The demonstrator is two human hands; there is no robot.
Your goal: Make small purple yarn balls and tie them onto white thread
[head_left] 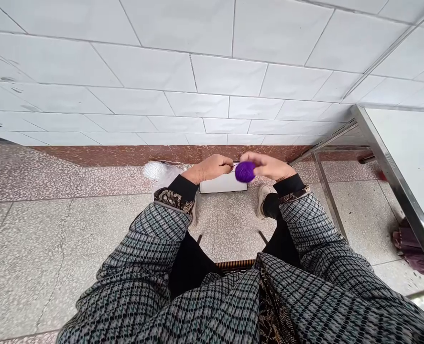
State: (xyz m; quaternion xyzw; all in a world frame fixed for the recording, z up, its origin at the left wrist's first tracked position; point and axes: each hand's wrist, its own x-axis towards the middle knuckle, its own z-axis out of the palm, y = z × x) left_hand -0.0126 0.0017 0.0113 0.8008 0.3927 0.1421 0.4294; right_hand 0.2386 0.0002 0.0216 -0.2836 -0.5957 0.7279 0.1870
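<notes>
My right hand (267,166) has its fingers round the side of a ball of purple yarn (245,172), held up before the wall. Close by on the left, my left hand (213,168) is closed in a pinch. A thin strand seems to run between its fingertips and the ball. Below both hands stands a white box or board with a dark lower edge (223,185), its far part covered by the hands. Beside my left wrist lies a ball of white yarn (155,170) with clear plastic (169,177) around it; my sleeve hides some of that plastic.
A white tiled wall (212,105) with a reddish-brown base strip rises just ahead. On the right stands a metal-framed table (405,181) with a pale top. Purplish cloth (412,246) lies on the speckled floor (100,248) under it. My shoe (264,200) shows below my right hand.
</notes>
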